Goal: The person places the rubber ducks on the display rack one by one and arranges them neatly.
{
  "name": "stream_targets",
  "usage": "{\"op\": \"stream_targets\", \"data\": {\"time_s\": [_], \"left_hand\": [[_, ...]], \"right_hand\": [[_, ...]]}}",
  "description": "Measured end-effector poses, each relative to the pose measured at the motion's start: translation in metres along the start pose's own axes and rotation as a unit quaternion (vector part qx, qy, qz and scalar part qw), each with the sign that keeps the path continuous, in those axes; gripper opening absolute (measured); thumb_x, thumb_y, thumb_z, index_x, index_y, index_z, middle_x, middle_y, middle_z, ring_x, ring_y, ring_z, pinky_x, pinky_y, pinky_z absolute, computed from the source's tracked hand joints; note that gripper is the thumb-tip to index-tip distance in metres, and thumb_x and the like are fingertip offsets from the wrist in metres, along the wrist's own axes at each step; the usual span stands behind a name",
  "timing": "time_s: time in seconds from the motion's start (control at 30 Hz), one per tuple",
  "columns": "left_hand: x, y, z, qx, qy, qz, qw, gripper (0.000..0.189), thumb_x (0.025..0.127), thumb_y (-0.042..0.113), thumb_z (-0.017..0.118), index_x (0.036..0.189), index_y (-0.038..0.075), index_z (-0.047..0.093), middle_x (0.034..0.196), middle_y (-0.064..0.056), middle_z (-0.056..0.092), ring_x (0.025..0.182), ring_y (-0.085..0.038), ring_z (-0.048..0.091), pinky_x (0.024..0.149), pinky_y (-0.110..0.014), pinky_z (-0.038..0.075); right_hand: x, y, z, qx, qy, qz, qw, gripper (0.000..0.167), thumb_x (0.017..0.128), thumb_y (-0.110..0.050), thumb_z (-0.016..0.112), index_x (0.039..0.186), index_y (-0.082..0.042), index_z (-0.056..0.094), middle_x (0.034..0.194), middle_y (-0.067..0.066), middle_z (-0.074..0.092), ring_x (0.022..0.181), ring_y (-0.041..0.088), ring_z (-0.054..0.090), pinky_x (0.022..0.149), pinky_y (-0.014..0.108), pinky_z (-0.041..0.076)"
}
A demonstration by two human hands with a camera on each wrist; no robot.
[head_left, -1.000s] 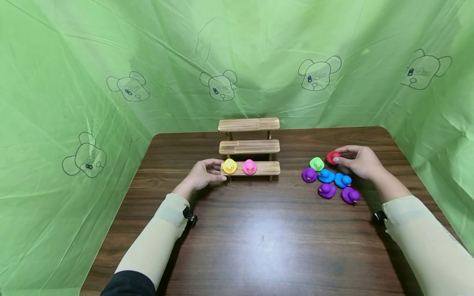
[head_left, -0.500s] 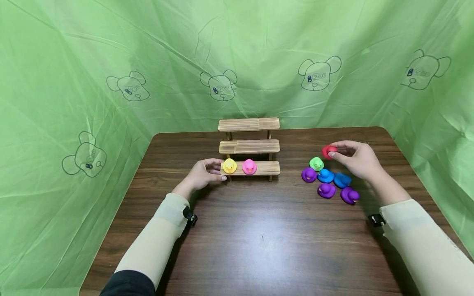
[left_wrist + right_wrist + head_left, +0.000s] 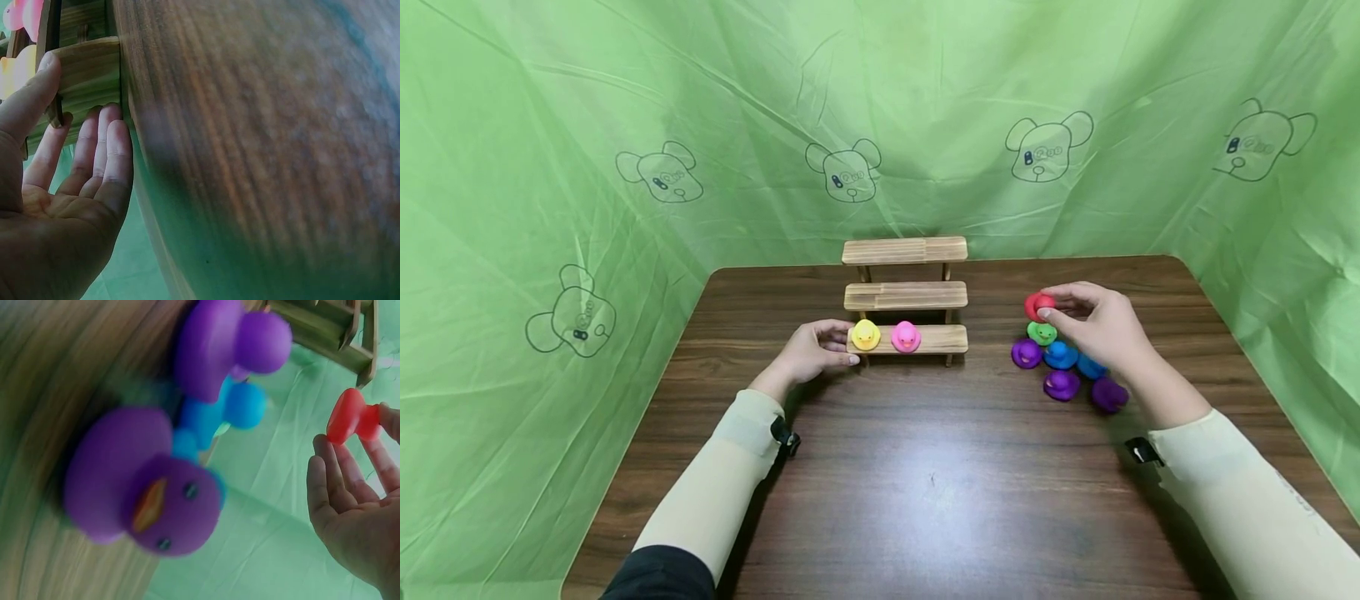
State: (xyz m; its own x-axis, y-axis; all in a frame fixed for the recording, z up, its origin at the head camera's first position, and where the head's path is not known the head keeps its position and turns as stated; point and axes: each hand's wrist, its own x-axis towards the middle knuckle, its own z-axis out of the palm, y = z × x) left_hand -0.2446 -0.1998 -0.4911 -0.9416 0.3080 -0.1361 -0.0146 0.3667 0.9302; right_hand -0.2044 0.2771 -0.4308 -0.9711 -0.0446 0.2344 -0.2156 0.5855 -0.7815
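A small three-tier wooden display stand [image 3: 904, 296] stands near the back of the table. On its lowest tier sit a yellow rubber duck [image 3: 866, 336] and a pink rubber duck [image 3: 906, 337]. My left hand [image 3: 811, 353] holds that tier's left end between thumb and fingers; the thumb [image 3: 39, 87] lies against its edge in the left wrist view. My right hand [image 3: 1099, 321] pinches a red rubber duck [image 3: 1039, 307], raised off the table in the right wrist view. Just below it in the head view is a green rubber duck [image 3: 1042, 334].
Several purple and blue ducks cluster on the table's right side, among them a purple duck [image 3: 1026, 353] and a blue duck [image 3: 1061, 356]. The right hand partly covers another blue duck [image 3: 1091, 367]. Green sheeting [image 3: 940, 100] hangs around the dark wooden table [image 3: 910, 483].
My right hand has lifted the red duck and carried it left, from beside the green duck to above it in the head view. The left hand stays at the stand.
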Motion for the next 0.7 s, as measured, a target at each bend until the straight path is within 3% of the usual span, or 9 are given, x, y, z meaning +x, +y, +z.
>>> {"op": "stream_targets", "data": {"time_s": [0.17, 0.4, 0.7], "left_hand": [[0.0, 0.0, 0.0, 0.001, 0.0, 0.001, 1.0, 0.057, 0.081, 0.002, 0.091, 0.133, 0.003, 0.068, 0.121, -0.018, 0.071, 0.107, -0.031, 0.07, 0.086, -0.027, 0.059], [0.001, -0.001, 0.0, -0.004, -0.001, 0.002, 1.0, 0.057, 0.081, 0.002, 0.091, 0.134, 0.002, 0.068, 0.12, -0.018, 0.071, 0.106, -0.031, 0.07, 0.085, -0.027, 0.059], [0.0, -0.001, 0.0, -0.009, -0.002, 0.006, 0.9999, 0.059, 0.081, 0.001, 0.09, 0.135, 0.001, 0.067, 0.122, -0.021, 0.07, 0.108, -0.033, 0.07, 0.086, -0.027, 0.058]], "right_hand": [[0.0, -0.011, 0.009, -0.001, -0.009, -0.025, 0.9996, 0.029, 0.092, -0.027, 0.084, 0.118, -0.016, 0.079, 0.114, 0.003, 0.075, 0.091, 0.01, 0.073, 0.075, 0.013, 0.055], [-0.001, -0.021, 0.02, 0.016, -0.02, -0.029, 0.9993, 0.032, 0.092, -0.027, 0.085, 0.121, -0.016, 0.078, 0.118, 0.002, 0.075, 0.098, 0.02, 0.073, 0.077, 0.015, 0.056], [-0.003, -0.028, 0.032, 0.018, -0.029, -0.026, 0.9991, 0.031, 0.091, -0.035, 0.085, 0.118, -0.021, 0.079, 0.122, -0.005, 0.074, 0.101, 0.018, 0.073, 0.081, 0.022, 0.056]]}}
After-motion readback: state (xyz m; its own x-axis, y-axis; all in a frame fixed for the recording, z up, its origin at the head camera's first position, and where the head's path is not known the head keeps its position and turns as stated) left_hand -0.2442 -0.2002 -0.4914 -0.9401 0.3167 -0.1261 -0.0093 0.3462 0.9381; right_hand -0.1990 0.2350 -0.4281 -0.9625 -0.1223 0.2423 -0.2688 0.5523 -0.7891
